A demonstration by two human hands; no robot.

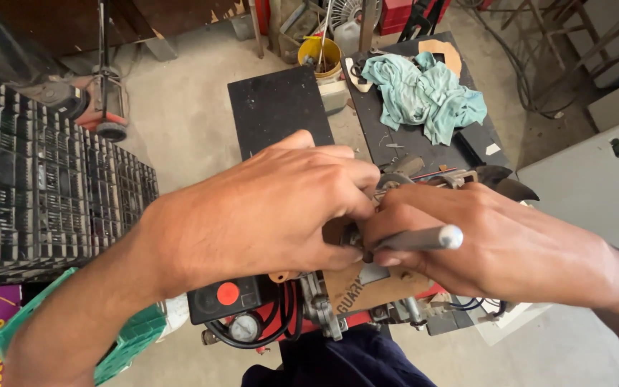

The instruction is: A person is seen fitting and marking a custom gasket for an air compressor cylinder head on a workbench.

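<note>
Centre frame: a small metal part (388, 183), mostly hidden under your fingers, sits on top of a red machine (288, 326) with a black box, a gauge and black hoses, at lower centre. Your left hand (266, 215) is curled down over the part, fingers closed on it, seemingly to pin it steady; exactly what it pinches you can't tell. Your right hand (496, 240) is closed round a grey metal rod (424, 238), probably a tool handle, its rounded end pointing right and its working end buried between both hands at the part. Hands touching each other, knuckle to fingertip. A piece of brown cardboard (367, 287) lies under the hands on the machine, likely as a pad. Behind, upper centre, a dark tabletop (281, 107) carries a crumpled teal rag (424, 93), kept off the work. A yellow bucket (320, 54) stands on the floor above it. Black crates (44, 193) stacked at left; a green basket (130, 337) lower left.
</note>
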